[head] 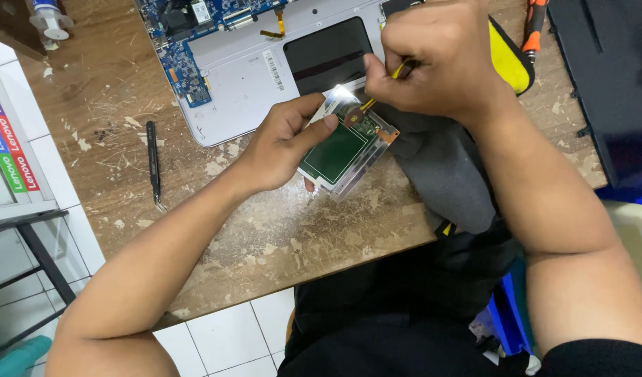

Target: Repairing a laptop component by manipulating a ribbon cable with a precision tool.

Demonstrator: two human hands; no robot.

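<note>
Head view: left hand [282, 143] pinches a green circuit panel [345, 150] — right hand [440, 59] closes its fingers on a yellow tool [401, 68], near the opened laptop [251, 63].

A small flat touchpad module [345, 146] is held tilted above the near edge of the table, its underside turned up. A green circuit board is seen on that face, framed by a pale silver-grey bracket, with a small orange-brown patch at the far corner and a bright glare at its upper edge. A thin tool with a yellow handle [398, 70] is set slanting, its tip laid against the upper part of the green board.
</note>
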